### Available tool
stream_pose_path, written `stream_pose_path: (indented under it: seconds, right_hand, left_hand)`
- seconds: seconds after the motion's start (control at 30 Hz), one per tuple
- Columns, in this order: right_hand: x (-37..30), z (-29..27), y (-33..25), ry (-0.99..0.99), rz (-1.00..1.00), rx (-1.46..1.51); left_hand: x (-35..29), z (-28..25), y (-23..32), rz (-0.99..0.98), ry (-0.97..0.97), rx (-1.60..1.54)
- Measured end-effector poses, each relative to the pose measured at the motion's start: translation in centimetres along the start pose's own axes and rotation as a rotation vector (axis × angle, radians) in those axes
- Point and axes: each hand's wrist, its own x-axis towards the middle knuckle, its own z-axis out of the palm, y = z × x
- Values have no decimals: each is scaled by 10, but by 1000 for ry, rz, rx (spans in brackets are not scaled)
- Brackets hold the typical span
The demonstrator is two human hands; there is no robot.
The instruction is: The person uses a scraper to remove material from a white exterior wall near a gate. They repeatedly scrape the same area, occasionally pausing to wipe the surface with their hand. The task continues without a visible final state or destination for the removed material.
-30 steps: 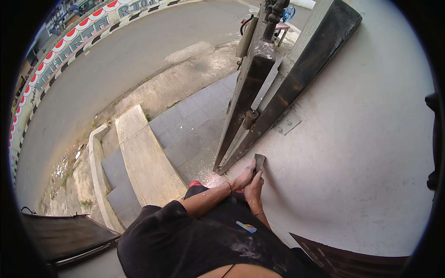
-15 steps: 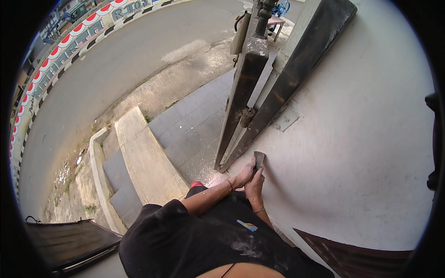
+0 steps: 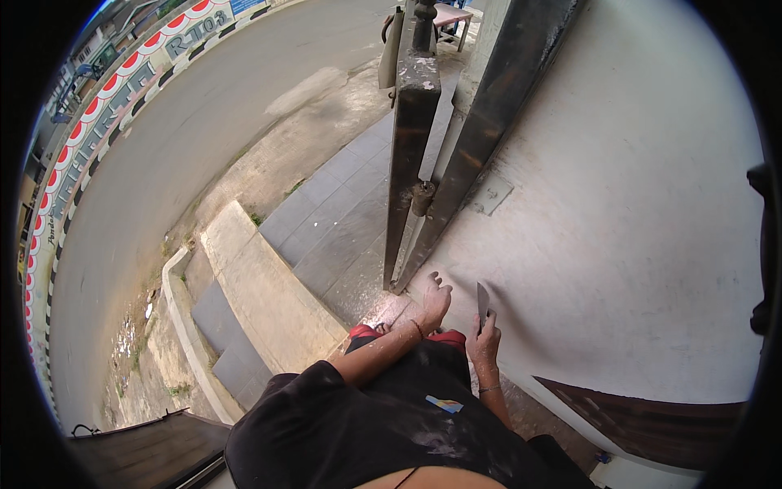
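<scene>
My right hand [image 3: 484, 344] grips a putty knife [image 3: 482, 300] by its handle, with the dark blade pointing up close to the white wall [image 3: 619, 204]. Whether the blade touches the wall, I cannot tell. To its left, my left hand [image 3: 437, 300] is empty, its dusty fingers apart and slightly bent near the wall's lower left part. White dust marks both hands and forearms. Just beyond the left hand stands the foot of a dark metal gate frame [image 3: 414, 155], joined by a hinge [image 3: 423, 198] to a dark post [image 3: 497, 122] along the wall.
Grey tiles [image 3: 334, 236] and a pale concrete ramp [image 3: 261, 277] lie to the left, with a road [image 3: 163, 155] and a painted low wall [image 3: 122, 90] beyond. A brown panel [image 3: 635, 424] runs along the lower right. White dust covers the floor by my red footwear [image 3: 448, 337].
My hands have come apart: the left let go of the putty knife and opened, while the right moved right and down with it. The view has shifted slightly.
</scene>
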Motion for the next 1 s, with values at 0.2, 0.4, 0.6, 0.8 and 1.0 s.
stream_pose_path:
  seconds: [0.2, 0.4, 0.6, 0.8, 1.0]
  right_hand:
    - [-47, -6, -4, 50, 207, 15]
    - [-69, -25, 0, -18, 182, 45]
    - [-73, -20, 16, -356, 284, 288]
    - [-99, -27, 4, -492, 301, 636]
    - [-125, -44, 1, -406, 466, 638]
  left_hand:
    - [-37, 42, -3, 755, 4, 381]
    - [-67, 7, -21, 140, -517, 390]
    - [-102, -7, -26, -32, -653, -301]
    - [-101, -37, -33, -158, -451, -546]
    - [-103, -63, -20, 14, -463, -334]
